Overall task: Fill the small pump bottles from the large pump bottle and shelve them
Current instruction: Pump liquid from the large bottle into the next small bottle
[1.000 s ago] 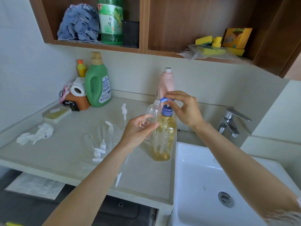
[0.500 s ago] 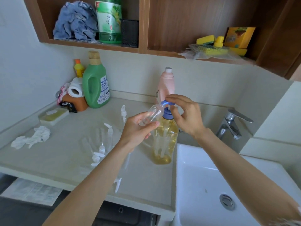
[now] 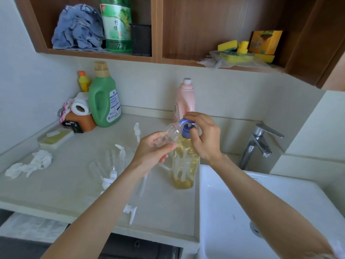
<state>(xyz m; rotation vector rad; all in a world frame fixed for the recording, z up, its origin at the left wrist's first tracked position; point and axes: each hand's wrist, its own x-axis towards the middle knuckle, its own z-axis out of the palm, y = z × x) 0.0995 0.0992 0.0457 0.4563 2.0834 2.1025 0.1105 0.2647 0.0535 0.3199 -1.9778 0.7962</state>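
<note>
The large pump bottle [image 3: 183, 165], clear with yellow liquid and a blue pump head, stands on the counter beside the sink. My left hand [image 3: 151, 152] grips a small clear bottle [image 3: 169, 134], tilted with its mouth at the blue spout. My right hand [image 3: 204, 136] curls over the blue pump head and holds it. More small clear bottles [image 3: 112, 165] and loose white pump tops [image 3: 130, 212] lie on the counter to the left. The wooden shelf [image 3: 104, 53] hangs above.
A white sink [image 3: 233, 212] and chrome tap [image 3: 259, 143] are to the right. A pink bottle [image 3: 184, 99] stands behind the large one. A green detergent jug [image 3: 104, 98], paper roll, soap dish [image 3: 56, 136] and crumpled tissue [image 3: 31, 163] sit at the left.
My right hand has pushed the blue pump head downward. The small bottle in my left hand stays tilted at the spout.
</note>
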